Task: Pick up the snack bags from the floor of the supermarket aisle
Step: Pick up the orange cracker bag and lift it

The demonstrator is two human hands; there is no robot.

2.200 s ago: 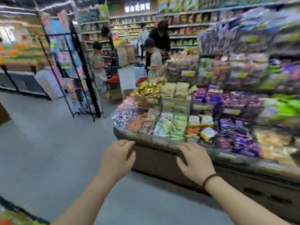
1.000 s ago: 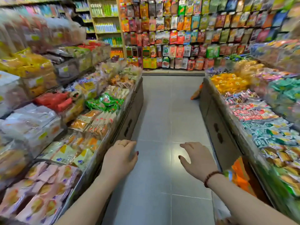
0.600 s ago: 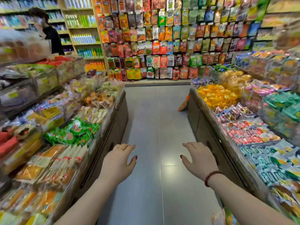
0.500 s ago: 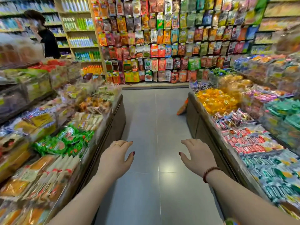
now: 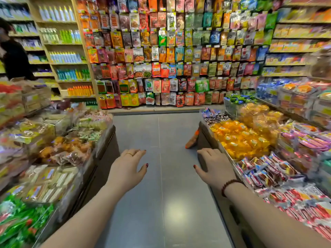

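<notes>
An orange snack bag [image 5: 192, 140] lies on the grey floor, leaning against the base of the right display counter, partly hidden by the counter's corner. My left hand [image 5: 127, 168] hovers palm down over the aisle floor, fingers apart and holding nothing. My right hand [image 5: 214, 166] hovers the same way, empty, just below and to the right of the orange bag, apart from it. A bead bracelet sits on my right wrist and a ring on my left hand.
Low display counters loaded with packaged snacks line the aisle on the left [image 5: 105, 151] and right [image 5: 206, 140]. A wall of hanging snack packets [image 5: 175, 56] closes the far end. A person in dark clothes [image 5: 12, 56] stands at far left by bottle shelves.
The view turned from an end display into this aisle and then moved forward along it. The orange bag has come closer. Both hands stay held out, empty.
</notes>
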